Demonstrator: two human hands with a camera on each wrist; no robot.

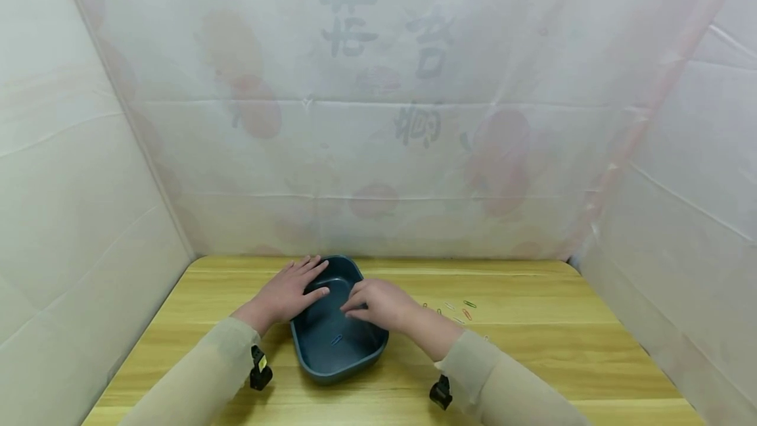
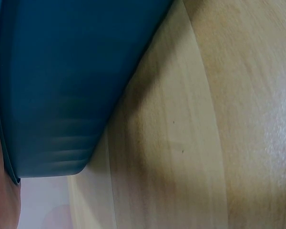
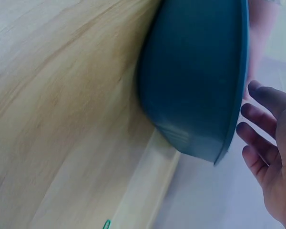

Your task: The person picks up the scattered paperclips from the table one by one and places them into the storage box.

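Observation:
A dark blue plastic bin [image 1: 355, 354] sits on the wooden table [image 1: 532, 347] near its front. My left hand [image 1: 316, 279] rests flat on the bin's left rim with its fingers straight. My right hand [image 1: 355, 304] hovers over the right rim, fingers loosely extended above the inside, and holds nothing I can see. One blue paper clip [image 1: 337, 339] lies on the bin's floor. The right wrist view shows the bin's outer wall [image 3: 195, 71] and my relaxed right fingers [image 3: 262, 119] beside its rim. The left wrist view shows only the bin's side [image 2: 62, 86] and the table [image 2: 205, 119].
Several coloured paper clips [image 1: 458, 309] lie scattered on the table just right of my right hand; a green one [image 3: 106, 223] shows at the bottom of the right wrist view. White sheeting [image 1: 378, 117] walls in the table at the back and on both sides.

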